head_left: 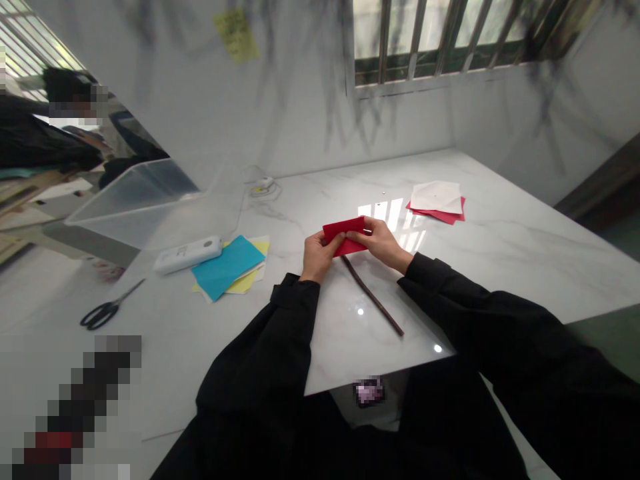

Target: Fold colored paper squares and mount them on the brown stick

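Observation:
A red sheet of paper (345,229), which looks folded, is held just above the marble-patterned table (300,333). My left hand (317,257) grips its left side, thumb pressed on the front. On the right side my right hand (377,243) pinches the same paper, its thumb close to the other thumb. Fingers behind the paper are hidden. A thin brown stick (373,295) lies on the table below, its upper end close under the paper; I cannot tell if they touch.
Blue paper (227,268) lies over yellow sheets beside a white case (189,253) at left. Black-handled scissors (106,313) rest further left, near a clear plastic bin (135,207). White paper (436,197) tops red sheets at back right. A co-worker (45,133) is far left.

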A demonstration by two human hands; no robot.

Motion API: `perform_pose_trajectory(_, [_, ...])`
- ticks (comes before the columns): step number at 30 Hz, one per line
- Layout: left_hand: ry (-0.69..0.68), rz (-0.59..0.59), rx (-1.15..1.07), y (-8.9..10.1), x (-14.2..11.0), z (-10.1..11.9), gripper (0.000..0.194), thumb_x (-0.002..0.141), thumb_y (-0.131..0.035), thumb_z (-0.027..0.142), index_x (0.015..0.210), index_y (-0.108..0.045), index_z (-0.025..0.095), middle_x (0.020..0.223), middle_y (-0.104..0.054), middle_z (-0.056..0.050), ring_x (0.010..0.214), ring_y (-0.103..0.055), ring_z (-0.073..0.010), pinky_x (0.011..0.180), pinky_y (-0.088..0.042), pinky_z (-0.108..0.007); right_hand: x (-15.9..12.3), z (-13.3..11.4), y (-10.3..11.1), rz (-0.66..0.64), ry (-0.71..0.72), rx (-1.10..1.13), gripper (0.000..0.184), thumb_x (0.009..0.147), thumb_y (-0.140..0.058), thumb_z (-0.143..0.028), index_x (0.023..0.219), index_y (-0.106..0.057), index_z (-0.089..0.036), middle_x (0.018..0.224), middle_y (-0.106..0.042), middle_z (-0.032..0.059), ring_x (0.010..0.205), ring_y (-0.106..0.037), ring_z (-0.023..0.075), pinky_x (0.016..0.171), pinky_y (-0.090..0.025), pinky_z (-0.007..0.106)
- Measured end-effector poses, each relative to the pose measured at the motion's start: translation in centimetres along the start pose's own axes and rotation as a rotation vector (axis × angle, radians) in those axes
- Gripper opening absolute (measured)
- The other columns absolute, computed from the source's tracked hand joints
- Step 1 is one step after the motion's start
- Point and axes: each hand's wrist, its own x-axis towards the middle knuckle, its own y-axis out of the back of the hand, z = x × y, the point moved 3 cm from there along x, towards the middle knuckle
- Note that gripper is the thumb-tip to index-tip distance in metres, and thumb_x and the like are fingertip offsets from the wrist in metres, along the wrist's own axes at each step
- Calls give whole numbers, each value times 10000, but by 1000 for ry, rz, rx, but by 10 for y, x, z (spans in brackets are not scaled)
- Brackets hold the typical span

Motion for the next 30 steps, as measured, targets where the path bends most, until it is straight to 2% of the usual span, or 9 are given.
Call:
perform_pose_trajectory(12, [-36, 11, 18, -2, -1, 2, 462, 693, -912, 453, 1005, -803, 130, 1000, -812, -111, 871, -747, -236, 881, -607, -408, -1, -2, 0, 3, -4, 1, 407, 768, -852, -486, 1043, -767, -199, 1046, -791, 70, 956, -729, 250, 909, -611, 440])
perform_pose_trajectory(19, [-38, 1, -12, -1, 1, 3, 468, 685, -913, 423, 1036, -799, 136, 1031, -815, -103, 892, -747, -230, 907, -604, -406, 1, 0, 2, 1, -12, 39, 425, 721, -889, -460, 1026, -770, -190, 1036, -803, 64, 939, -735, 246, 923, -606, 442])
perform_pose_trajectory(26, [-2, -4, -19, -3, -3, 8, 525, 649, -937, 450, 1041, -784, 136, 1012, -808, -99, 892, -742, -239, 884, -603, -393, 3, -1, 4, -114, -97, 85, 462, 663, -936, -478, 986, -774, -189, 985, -811, 62, 932, -753, 264, 933, -614, 460])
perform_pose_trajectory(30, [8, -23, -45, -2, -3, 16, 473, 715, -886, 517, 1001, -768, 159, 973, -785, -80, 851, -721, -205, 815, -584, -341, 3, -3, 12, -136, -165, 147, 460, 660, -956, -453, 989, -783, -182, 980, -811, 69, 935, -759, 265, 932, -618, 452])
